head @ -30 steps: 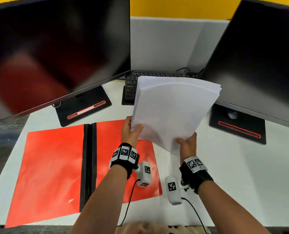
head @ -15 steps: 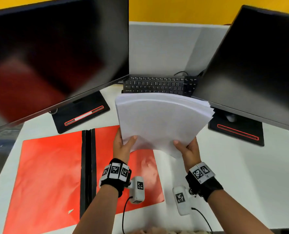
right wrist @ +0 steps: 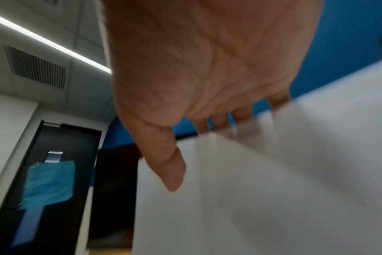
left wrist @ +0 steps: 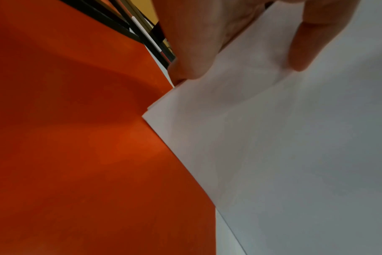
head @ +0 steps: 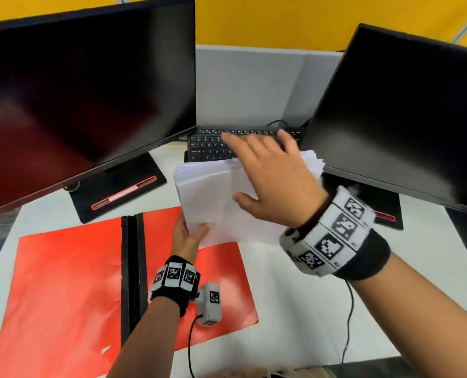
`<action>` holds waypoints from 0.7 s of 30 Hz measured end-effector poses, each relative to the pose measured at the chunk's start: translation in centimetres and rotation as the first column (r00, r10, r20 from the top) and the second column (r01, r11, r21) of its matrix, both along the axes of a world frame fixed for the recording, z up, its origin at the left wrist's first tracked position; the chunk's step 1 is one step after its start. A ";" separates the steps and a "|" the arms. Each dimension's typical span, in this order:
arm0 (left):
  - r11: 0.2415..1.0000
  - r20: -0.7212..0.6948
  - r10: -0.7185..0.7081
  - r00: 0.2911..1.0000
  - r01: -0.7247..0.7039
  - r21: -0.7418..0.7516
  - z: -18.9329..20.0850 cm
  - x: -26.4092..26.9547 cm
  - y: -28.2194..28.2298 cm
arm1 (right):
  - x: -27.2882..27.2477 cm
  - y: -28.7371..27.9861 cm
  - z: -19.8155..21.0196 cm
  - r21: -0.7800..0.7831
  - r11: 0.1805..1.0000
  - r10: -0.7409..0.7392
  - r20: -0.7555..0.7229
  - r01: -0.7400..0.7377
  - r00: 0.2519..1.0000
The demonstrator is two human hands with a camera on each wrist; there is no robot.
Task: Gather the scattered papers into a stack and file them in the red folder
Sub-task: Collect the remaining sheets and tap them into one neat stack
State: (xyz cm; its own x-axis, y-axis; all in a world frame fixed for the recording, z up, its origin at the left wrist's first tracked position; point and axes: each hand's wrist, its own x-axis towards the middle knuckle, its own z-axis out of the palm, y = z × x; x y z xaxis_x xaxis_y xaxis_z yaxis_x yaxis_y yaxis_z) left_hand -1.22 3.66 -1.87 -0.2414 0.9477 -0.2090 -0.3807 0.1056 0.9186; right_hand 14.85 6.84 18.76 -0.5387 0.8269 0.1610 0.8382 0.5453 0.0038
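Note:
A thick stack of white papers [head: 213,197] [left wrist: 294,155] [right wrist: 273,189] stands tilted over the right half of the open red folder [head: 68,282] [left wrist: 65,155], which lies flat on the white desk. My left hand [head: 190,236] [left wrist: 229,51] pinches the stack's lower left corner, thumb on the front sheet. My right hand [head: 270,173] [right wrist: 196,86] is raised above the stack with fingers spread and straight, palm facing the sheets, holding nothing. Whether it touches the top sheet cannot be told. The stack's far edge is fanned near the right monitor.
Two dark monitors [head: 85,99] [head: 398,113] flank a black keyboard [head: 213,145] at the back of the desk [head: 322,309]. Their black bases [head: 117,192] sit close behind the folder. A grey partition [head: 248,85] closes the rear.
The stack has dropped lower towards the folder. My right hand has let go of the stack's lower right corner and swung up over its top. The left hand still holds its corner.

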 end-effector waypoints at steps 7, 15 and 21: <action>0.998 -0.067 -0.055 0.996 0.057 0.016 2.7 -0.2 -0.2 | -2.5 -1.0 -3.2 0.155 0.988 -0.005 0.101 -0.011 0.995; 0.968 -0.185 -0.077 0.980 0.118 0.224 8.8 -0.3 0.5 | -4.1 -3.1 -3.7 0.161 0.985 0.060 0.030 -0.064 0.998; 0.949 -0.186 -0.084 0.979 0.136 0.286 9.2 -0.5 -0.5 | -4.5 -4.3 -3.6 0.125 0.988 0.094 -0.030 -0.089 0.995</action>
State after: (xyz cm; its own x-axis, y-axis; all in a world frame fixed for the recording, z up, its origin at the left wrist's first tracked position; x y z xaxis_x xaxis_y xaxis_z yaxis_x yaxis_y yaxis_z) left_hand -1.68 3.15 7.31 -0.1394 0.9830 0.1195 -0.2181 -0.1482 0.9646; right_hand 10.39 2.51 15.19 -0.6031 0.7471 0.2795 0.7857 0.6168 0.0466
